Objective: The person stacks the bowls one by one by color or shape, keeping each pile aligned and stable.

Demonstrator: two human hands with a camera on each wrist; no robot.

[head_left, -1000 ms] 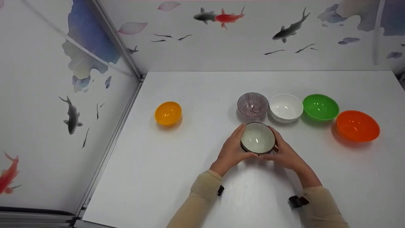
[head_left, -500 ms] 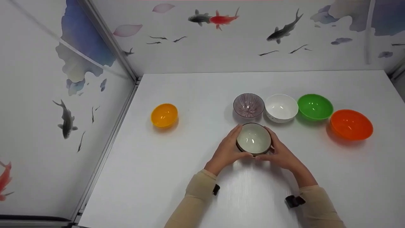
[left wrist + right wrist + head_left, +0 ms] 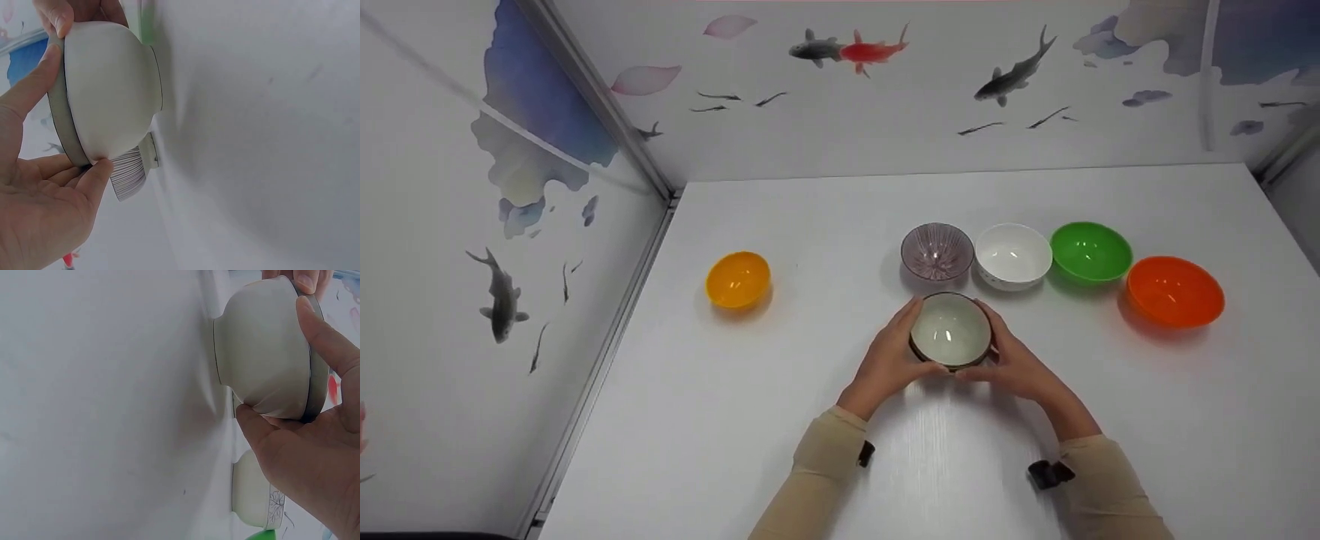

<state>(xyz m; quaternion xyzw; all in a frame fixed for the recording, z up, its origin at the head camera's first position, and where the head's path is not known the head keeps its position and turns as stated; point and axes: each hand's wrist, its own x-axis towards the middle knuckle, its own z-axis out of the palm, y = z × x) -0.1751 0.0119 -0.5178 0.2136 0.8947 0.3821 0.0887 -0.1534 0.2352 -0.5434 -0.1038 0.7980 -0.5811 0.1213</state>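
Both hands clamped round pale dark-rimmed bowl [image 3: 951, 330], midway between: left hand [image 3: 886, 362] on left side, right hand [image 3: 1020, 365] on right, equally near, thumbs at near edge. Bowl roughly upright, round, no long axis; seems nested in second bowl [image 3: 107, 90]. Purple striped bowl [image 3: 937, 255] just beyond, far side. Contact with table [image 3: 697, 420] unclear.

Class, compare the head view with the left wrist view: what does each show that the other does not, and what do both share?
Only head: yellow bowl, orange bowl and the inside of the held bowl.
Only left wrist: the pale outer wall and its foot.
Both: left hand, right hand (partly cut off in the wrist view), white table and, apparently, the striped bowl.
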